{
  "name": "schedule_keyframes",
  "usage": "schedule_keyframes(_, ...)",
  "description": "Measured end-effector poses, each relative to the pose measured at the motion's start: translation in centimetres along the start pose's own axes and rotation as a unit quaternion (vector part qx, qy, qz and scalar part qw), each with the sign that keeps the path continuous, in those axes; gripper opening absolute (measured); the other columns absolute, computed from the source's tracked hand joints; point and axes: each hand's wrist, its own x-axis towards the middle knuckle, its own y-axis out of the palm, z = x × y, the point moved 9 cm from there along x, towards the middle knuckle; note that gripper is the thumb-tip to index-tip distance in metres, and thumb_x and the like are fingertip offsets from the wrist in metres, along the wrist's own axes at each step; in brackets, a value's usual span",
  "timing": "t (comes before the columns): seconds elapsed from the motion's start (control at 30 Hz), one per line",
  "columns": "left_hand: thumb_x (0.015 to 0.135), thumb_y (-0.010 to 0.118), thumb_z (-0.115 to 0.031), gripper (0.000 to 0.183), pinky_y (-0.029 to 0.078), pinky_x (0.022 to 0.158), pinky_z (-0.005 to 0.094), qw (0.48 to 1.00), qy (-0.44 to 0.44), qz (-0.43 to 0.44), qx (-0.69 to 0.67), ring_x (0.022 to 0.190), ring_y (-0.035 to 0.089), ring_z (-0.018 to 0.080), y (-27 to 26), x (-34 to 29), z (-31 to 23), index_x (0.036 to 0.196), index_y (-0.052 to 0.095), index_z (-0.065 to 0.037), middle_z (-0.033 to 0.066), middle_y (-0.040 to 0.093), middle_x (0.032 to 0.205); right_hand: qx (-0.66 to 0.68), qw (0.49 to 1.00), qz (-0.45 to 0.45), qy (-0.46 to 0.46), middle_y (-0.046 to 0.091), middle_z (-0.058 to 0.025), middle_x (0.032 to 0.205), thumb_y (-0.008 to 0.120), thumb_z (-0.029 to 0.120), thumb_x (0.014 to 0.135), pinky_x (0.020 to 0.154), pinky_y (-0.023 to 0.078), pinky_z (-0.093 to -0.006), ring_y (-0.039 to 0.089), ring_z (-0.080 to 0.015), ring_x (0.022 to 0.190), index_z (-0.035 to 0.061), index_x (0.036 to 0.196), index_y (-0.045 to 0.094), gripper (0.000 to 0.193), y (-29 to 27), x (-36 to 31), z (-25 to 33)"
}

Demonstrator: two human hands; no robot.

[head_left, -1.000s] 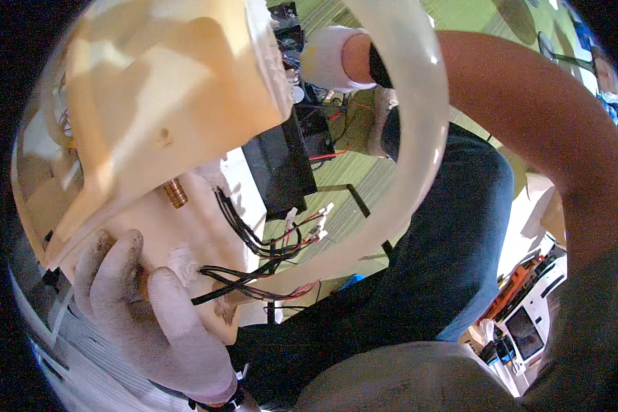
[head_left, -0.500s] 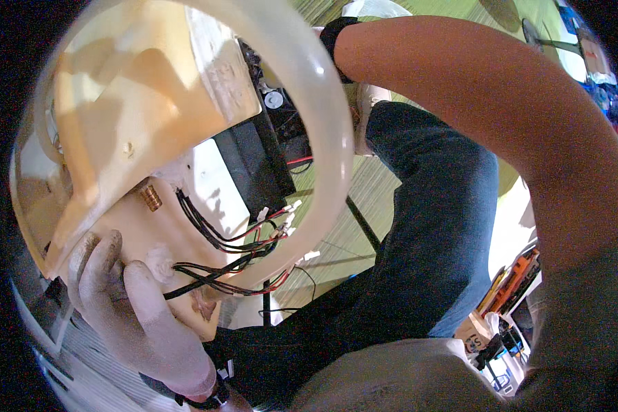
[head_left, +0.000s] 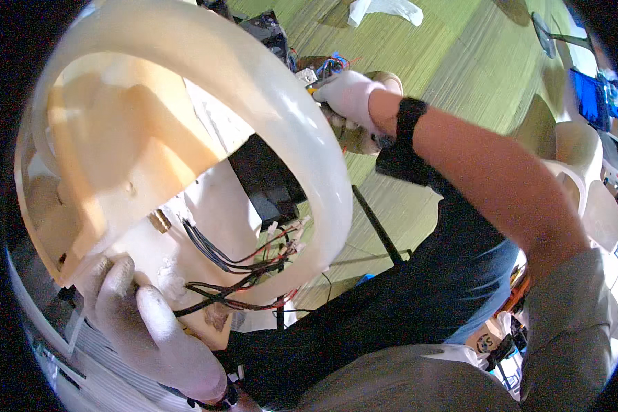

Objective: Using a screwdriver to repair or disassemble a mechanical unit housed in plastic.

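We are resting the gloved left hand (head_left: 147, 329) against the lower edge of the cream shell (head_left: 110, 144), its thumb and bent fingers standing apart; we cannot tell whether they are pinching anything. This placing is probably steadying the shell, which is lying tilted at our left. The pale hose (head_left: 316, 144) is arching over the shell, perhaps because its stiffness is holding the curve. Inside that arc, the black wires (head_left: 213, 250) are trailing from the shell toward the right, so their loose connectors (head_left: 296, 230) are hanging free, and the brass fitting (head_left: 160, 221) is jutting out near them. The black box (head_left: 271, 182) is sitting just beyond. We are holding the gloved right hand (head_left: 350, 99) well apart, above the green floor (head_left: 460, 48), beside some blue wiring (head_left: 335, 64); its fingers are curling, but we cannot tell whether they are closing on anything.
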Motion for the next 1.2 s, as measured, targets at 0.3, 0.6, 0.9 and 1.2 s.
schedule_keyframes(0.3,0.088,0.046,-0.020,0.034,0.034,0.101,0.0430,1.000,-0.005,-0.005,-0.002,0.115,0.046,0.0322,-0.5,-0.7,0.2,0.110,0.053,0.005,0.0214,0.050,0.121,0.065,0.979,-0.191,-0.027,0.065,-0.0214,0.095,0.049,0.025,0.083,0.081,0.050,-0.0399,0.063,-0.0370,0.090,0.0022,0.101,0.064,0.033,1.0,-1.2,0.8)
schedule_keyframes(0.6,0.091,0.043,-0.029,0.042,0.031,0.104,0.0496,0.999,0.033,0.005,0.034,0.118,0.044,0.0384,-1.1,-0.7,0.6,0.110,0.051,0.007,0.0262,0.047,0.125,0.017,0.977,-0.210,-0.001,0.064,-0.0233,0.096,0.047,0.023,0.082,0.083,0.049,-0.0420,0.061,-0.0386,0.092,0.0031,0.103,0.064,0.034,1.9,-1.4,2.3)
schedule_keyframes(0.9,0.090,0.042,-0.027,0.041,0.029,0.105,0.0500,0.999,0.012,0.002,0.042,0.120,0.042,0.0387,-1.5,-0.9,2.5,0.111,0.051,0.008,0.0260,0.047,0.125,-0.001,0.981,-0.192,0.012,0.065,-0.0212,0.099,0.048,0.021,0.080,0.084,0.049,-0.0414,0.062,-0.0370,0.095,0.0031,0.099,0.065,0.031,2.4,-0.9,3.6)
schedule_keyframes(1.2,0.089,0.044,-0.024,0.039,0.029,0.105,0.0497,0.998,0.041,0.011,0.051,0.121,0.042,0.0380,-1.0,-0.7,0.4,0.111,0.052,0.008,0.0256,0.048,0.126,-0.022,0.982,-0.187,0.019,0.067,-0.0205,0.094,0.051,0.020,0.079,0.079,0.052,-0.0410,0.064,-0.0363,0.090,0.0021,0.091,0.069,0.028,2.6,0.1,3.1)
